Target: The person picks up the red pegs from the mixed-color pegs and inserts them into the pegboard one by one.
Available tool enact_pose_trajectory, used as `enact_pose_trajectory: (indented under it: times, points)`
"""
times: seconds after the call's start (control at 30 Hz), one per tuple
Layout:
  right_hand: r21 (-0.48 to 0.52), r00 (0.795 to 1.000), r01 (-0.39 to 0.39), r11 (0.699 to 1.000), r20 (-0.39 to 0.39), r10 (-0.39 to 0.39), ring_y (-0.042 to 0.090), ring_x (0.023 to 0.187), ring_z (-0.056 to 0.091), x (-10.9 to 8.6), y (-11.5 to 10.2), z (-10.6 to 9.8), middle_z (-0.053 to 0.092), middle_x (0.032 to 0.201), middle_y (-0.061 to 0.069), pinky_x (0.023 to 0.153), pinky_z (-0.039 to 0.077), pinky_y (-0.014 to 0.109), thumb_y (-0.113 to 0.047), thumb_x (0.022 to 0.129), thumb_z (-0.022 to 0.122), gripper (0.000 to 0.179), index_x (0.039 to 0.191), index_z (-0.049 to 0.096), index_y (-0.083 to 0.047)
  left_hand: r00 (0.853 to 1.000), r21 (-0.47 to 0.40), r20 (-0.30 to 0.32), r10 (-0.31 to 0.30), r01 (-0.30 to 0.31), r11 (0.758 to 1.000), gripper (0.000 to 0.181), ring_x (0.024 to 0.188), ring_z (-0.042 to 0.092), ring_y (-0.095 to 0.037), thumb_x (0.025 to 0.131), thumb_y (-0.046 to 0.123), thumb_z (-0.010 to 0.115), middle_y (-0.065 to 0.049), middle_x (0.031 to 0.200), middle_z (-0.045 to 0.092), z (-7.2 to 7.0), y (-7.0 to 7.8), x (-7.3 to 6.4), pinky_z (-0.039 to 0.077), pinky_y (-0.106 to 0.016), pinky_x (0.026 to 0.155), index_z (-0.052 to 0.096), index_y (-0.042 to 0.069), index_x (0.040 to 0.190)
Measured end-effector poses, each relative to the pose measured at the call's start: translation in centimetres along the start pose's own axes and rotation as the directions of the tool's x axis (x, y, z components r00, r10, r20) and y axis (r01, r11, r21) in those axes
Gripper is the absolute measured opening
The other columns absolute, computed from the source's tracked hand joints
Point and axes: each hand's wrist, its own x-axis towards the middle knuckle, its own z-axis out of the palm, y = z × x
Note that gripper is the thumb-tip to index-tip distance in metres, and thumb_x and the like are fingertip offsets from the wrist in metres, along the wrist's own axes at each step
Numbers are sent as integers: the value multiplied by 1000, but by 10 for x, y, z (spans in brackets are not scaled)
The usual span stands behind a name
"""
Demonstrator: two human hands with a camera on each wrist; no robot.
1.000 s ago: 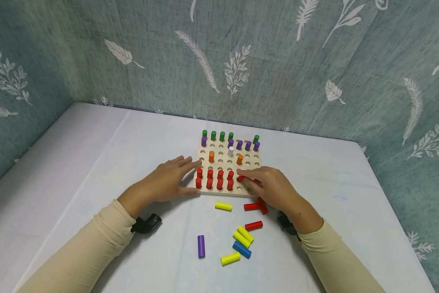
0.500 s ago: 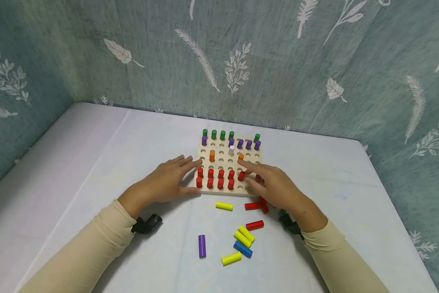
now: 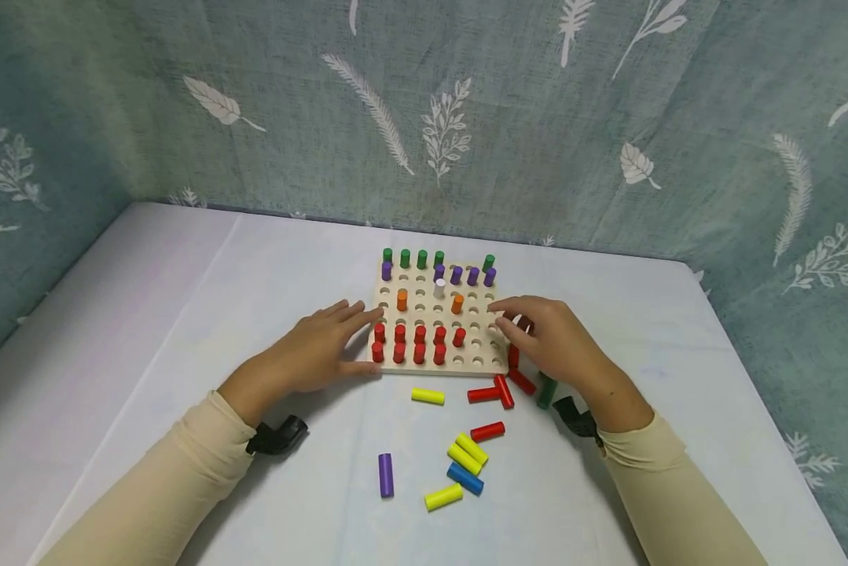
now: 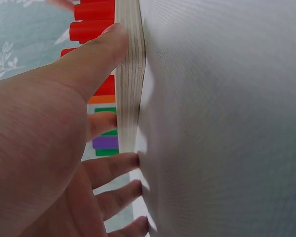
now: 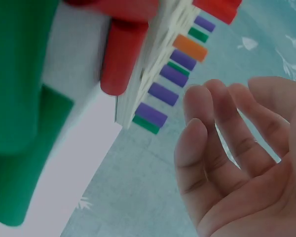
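A wooden pegboard (image 3: 441, 373) lies on the white-covered table, with red pegs in its two near rows. Its fifth red peg (image 3: 460, 338) in the second row stands slightly tilted. My left hand (image 3: 317, 346) rests against the board's left side; in the left wrist view the thumb (image 4: 111, 44) touches its edge. My right hand (image 3: 561, 339) hovers by the right edge, fingers loosely bent, and the right wrist view shows nothing held. Below that hand lie a red peg (image 3: 513, 356), another red peg (image 3: 522, 382) and a green peg (image 3: 547, 391).
Further back in the board stand green pegs (image 3: 422, 259), purple pegs (image 3: 456, 275), two orange pegs (image 3: 402, 299) and a white peg (image 3: 440, 288). Loose in front lie yellow pegs (image 3: 427, 396), a blue peg (image 3: 465, 478), a purple peg (image 3: 386, 475) and red pegs (image 3: 487, 431).
My right hand has let go of the red peg, now in the second row, and moved right past the board's edge. The left hand stays at the board.
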Motion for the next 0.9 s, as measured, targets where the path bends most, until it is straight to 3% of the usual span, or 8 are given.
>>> enact_pose_trajectory:
  times: [0.27,0.53,0.9]
  points:
    - [-9,996,-66,998,55,67,18,82,59,4,8,-3,72,110,6,67,52,26,-19,98,66,25,121,71,-11,1000,0,-5,-7,7,1000,88,149,28,-45,84,52,75,-20,159,36,2,-1,-1,28,-66,115,35,22,157]
    - [-30,979,-153,988,133,155,19,85,58,7,19,-8,71,103,6,70,53,27,-20,97,67,22,117,72,-13,1000,-1,5,-11,11,1000,88,149,27,-44,85,55,73,-19,160,34,0,-1,1,27,-66,116,34,24,157]
    - [-12,954,-171,985,246,169,19,83,57,9,34,-6,69,103,6,67,53,25,-19,95,69,21,116,72,-14,1000,2,5,-11,11,1000,89,149,28,-44,84,54,74,-19,160,35,-1,0,1,27,-66,115,34,24,157]
